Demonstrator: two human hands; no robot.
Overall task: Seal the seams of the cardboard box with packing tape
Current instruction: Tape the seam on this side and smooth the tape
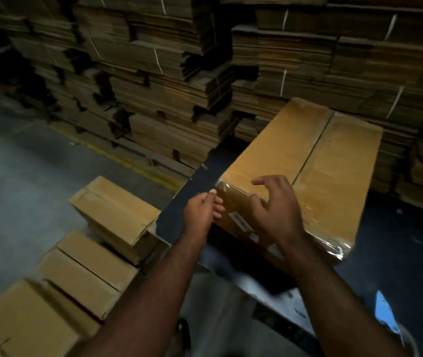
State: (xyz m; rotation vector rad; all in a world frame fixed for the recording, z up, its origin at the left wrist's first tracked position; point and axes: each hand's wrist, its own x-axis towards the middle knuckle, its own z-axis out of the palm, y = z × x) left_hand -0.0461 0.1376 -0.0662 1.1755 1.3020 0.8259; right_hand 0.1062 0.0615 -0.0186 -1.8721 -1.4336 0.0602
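A long cardboard box point(331, 161) lies on a dark table point(390, 243), its two top flaps meeting in a centre seam point(313, 148). Clear packing tape point(326, 240) shines along the near end edge and wraps the near left corner. My left hand point(201, 211) sits at that near left corner with fingers curled against the box's end face. My right hand point(274, 210) hovers over the near end of the box, fingers spread and bent, thumb close to the taped edge. A white label point(241, 222) shows on the end face. No tape roll is visible.
Several closed cardboard boxes point(97, 258) stand on the floor at lower left. Tall stacks of flattened cartons point(174, 81) bound with straps fill the background behind the table. A yellow floor line point(127, 163) runs along the stacks. A blue scrap point(385, 313) lies on the table at lower right.
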